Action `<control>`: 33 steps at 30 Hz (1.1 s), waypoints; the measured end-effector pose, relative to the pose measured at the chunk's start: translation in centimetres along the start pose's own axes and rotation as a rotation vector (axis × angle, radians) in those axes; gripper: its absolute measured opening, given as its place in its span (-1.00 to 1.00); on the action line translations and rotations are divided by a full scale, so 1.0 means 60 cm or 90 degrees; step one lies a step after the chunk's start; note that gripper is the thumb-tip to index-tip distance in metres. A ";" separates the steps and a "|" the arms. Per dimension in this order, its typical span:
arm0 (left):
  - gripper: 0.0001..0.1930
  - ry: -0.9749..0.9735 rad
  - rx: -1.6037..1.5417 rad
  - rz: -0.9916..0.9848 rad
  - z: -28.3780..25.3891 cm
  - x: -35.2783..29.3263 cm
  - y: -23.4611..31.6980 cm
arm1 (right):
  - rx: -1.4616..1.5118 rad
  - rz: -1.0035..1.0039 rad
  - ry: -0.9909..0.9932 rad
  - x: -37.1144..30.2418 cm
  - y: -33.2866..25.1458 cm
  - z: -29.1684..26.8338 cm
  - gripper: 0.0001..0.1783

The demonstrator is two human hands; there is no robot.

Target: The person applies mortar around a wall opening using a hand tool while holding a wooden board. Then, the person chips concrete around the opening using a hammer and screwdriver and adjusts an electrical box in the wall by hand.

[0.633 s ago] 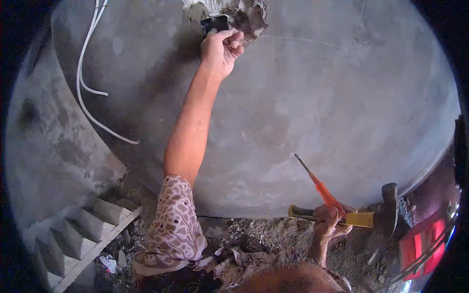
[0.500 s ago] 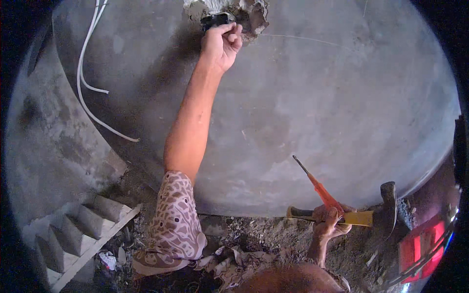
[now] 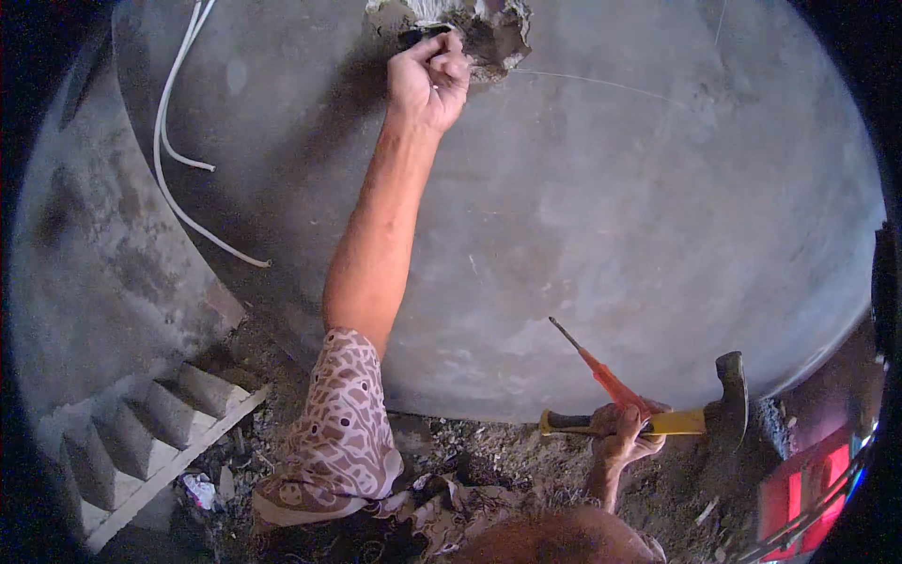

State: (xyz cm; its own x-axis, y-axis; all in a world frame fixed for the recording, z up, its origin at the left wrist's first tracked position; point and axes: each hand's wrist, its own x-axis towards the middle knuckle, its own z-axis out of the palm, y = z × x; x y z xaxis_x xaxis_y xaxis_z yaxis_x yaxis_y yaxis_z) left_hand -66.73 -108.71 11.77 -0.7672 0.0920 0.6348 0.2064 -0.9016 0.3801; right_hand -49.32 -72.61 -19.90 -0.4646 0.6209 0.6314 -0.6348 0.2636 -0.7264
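Note:
My left arm reaches up the grey plastered wall [image 3: 611, 207] to a rough, broken-out hole [image 3: 496, 42] at the top. There my left hand [image 3: 427, 89] is closed, its fingers curled at a black object [image 3: 411, 38] in the left part of the hole. The hand covers much of that object, so its kind and the exact grip are hard to see. Low on the right, my right hand [image 3: 620, 428] is wrapped round a hammer [image 3: 681, 422] with a yellow and black handle, its head to the right. The same hand holds an orange-handled screwdriver [image 3: 606, 376], tip slanting up and left.
Two white cables or thin pipes [image 3: 162, 169] hang down the wall at the left. Step-shaped concrete [image 3: 132, 442] stands at lower left. Rubble [image 3: 470, 442] and scraps cover the ground along the wall's foot. A red object [image 3: 789, 508] sits at lower right.
My left fingers have curled in a little at the black object, hiding more of it. The hammer and screwdriver have shifted slightly left and down in view.

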 end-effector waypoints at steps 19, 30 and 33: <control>-0.43 -0.081 1.697 0.805 0.104 -0.061 0.112 | 0.387 0.119 -0.056 0.020 -0.102 0.088 -0.85; -0.50 -0.254 1.624 0.300 0.114 -0.021 0.136 | 0.319 0.069 0.050 -0.054 -0.171 0.112 -0.77; -0.47 -0.287 1.668 0.296 0.131 -0.015 0.114 | 0.270 0.026 0.073 -0.048 -0.169 0.090 -0.77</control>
State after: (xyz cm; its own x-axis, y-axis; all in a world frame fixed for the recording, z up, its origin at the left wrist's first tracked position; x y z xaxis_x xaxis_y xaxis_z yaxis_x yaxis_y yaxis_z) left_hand -59.84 -111.61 19.08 -0.4948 0.4586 0.7381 0.3379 0.8841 -0.3228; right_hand -44.87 -81.02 -12.87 -0.4381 0.7084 0.5534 -0.8258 -0.0739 -0.5591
